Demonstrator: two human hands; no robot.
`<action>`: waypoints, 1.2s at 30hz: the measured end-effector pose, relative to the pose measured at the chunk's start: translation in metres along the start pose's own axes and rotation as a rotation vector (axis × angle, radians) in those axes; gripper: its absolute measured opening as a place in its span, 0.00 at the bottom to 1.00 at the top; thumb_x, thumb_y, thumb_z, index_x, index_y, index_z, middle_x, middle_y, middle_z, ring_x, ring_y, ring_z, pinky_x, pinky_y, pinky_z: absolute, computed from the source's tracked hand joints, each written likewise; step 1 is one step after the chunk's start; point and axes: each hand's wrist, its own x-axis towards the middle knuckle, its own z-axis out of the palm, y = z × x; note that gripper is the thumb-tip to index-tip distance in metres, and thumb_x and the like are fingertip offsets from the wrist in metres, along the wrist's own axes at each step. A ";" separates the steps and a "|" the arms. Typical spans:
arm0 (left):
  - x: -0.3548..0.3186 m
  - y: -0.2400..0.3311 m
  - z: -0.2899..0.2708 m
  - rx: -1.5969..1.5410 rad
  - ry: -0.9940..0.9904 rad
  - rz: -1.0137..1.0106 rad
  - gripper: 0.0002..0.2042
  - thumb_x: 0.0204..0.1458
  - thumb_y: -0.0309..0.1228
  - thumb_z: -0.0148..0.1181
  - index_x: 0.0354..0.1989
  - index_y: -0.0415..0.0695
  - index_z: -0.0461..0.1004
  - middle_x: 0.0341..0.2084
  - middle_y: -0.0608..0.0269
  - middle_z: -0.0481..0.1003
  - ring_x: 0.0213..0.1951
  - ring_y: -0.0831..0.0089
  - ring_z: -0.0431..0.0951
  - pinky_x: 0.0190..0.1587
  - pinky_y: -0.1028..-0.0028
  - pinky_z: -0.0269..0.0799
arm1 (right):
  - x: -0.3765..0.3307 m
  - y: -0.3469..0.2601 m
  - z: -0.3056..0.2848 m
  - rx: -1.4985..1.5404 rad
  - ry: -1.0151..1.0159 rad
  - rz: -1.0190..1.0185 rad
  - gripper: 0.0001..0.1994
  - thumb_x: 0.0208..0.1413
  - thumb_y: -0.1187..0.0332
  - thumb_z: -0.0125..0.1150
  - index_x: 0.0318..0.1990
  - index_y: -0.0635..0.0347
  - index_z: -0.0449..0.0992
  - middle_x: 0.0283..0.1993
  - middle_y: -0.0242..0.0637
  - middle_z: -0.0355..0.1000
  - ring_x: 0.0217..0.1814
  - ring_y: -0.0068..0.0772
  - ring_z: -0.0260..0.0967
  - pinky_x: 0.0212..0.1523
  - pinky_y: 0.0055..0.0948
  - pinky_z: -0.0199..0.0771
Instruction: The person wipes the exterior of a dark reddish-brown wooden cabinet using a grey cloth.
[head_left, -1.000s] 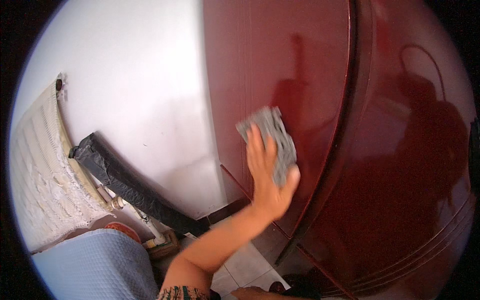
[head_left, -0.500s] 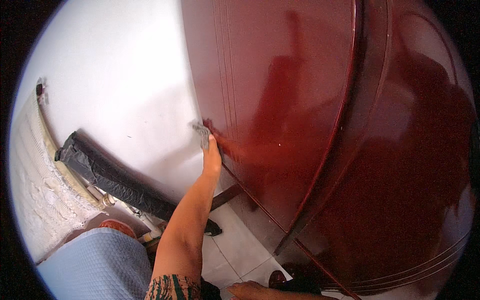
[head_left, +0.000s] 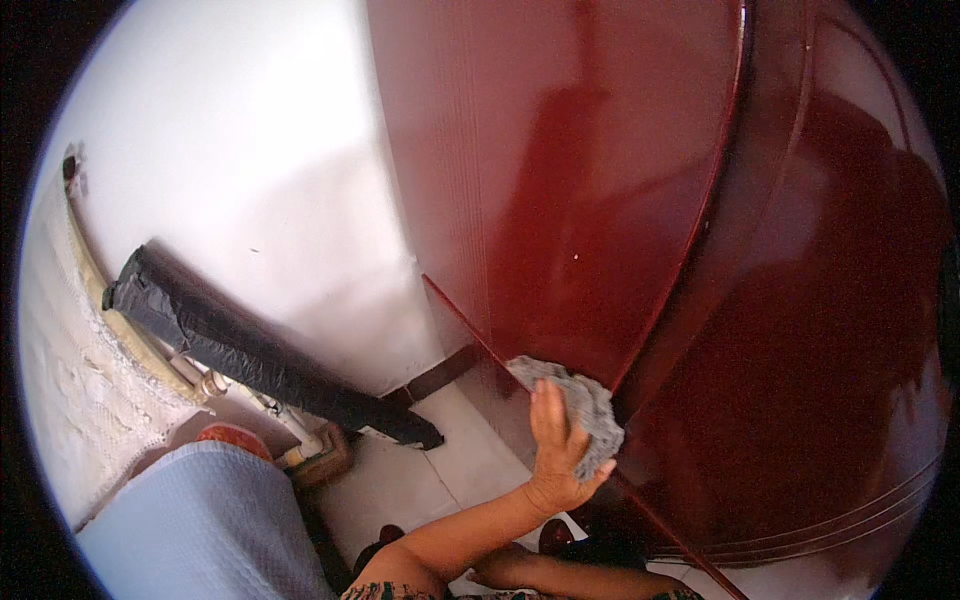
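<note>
At left, rumpled pale-blue quilted fabric point(head_left: 200, 525); black plastic-wrapped roll point(head_left: 260, 355) slants beside white wall point(head_left: 250, 150), probably propped there to save space. Right hand point(head_left: 497, 568) low, grip can't tell. Left hand point(head_left: 562, 450) spread, presumably for even pressure, over fuzzy, crumpled grey cloth point(head_left: 597, 408) against glossy dark-red cabinet door point(head_left: 620, 260), near its lower edge.

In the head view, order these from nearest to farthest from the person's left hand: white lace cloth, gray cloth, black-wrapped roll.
1. Gray cloth: under the left hand, pressed to the red panel.
2. Black-wrapped roll: to the hand's left, slanting along the white wall.
3. White lace cloth: farthest left, beyond the roll.
</note>
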 end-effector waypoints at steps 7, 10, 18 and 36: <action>-0.026 -0.032 0.006 -0.101 0.119 -0.649 0.39 0.57 0.43 0.49 0.68 0.39 0.34 0.68 0.41 0.31 0.69 0.45 0.33 0.67 0.54 0.33 | -0.004 -0.011 -0.019 0.138 -0.014 0.001 0.22 0.57 0.55 0.49 0.53 0.61 0.69 0.56 0.55 0.65 0.60 0.48 0.61 0.60 0.39 0.58; -0.029 -0.024 0.000 -0.258 0.096 -0.920 0.42 0.58 0.43 0.49 0.66 0.30 0.28 0.68 0.44 0.28 0.69 0.51 0.30 0.68 0.62 0.31 | -0.007 -0.028 -0.032 0.114 -0.151 0.158 0.20 0.58 0.59 0.47 0.54 0.59 0.67 0.58 0.48 0.65 0.59 0.46 0.63 0.57 0.40 0.62; -0.088 0.021 -0.003 -0.028 -0.272 -0.348 0.34 0.57 0.40 0.51 0.67 0.41 0.43 0.66 0.33 0.33 0.66 0.34 0.36 0.64 0.47 0.40 | -0.005 -0.018 -0.007 -0.082 -0.173 0.014 0.20 0.56 0.59 0.49 0.53 0.59 0.68 0.53 0.49 0.67 0.53 0.49 0.67 0.51 0.43 0.66; 0.018 -0.151 -0.046 -0.113 0.293 -0.938 0.36 0.61 0.53 0.36 0.65 0.31 0.46 0.65 0.41 0.48 0.67 0.52 0.46 0.67 0.65 0.40 | -0.007 -0.019 -0.010 -0.285 -0.235 -0.081 0.25 0.54 0.55 0.56 0.55 0.59 0.62 0.43 0.48 0.69 0.44 0.51 0.72 0.40 0.48 0.72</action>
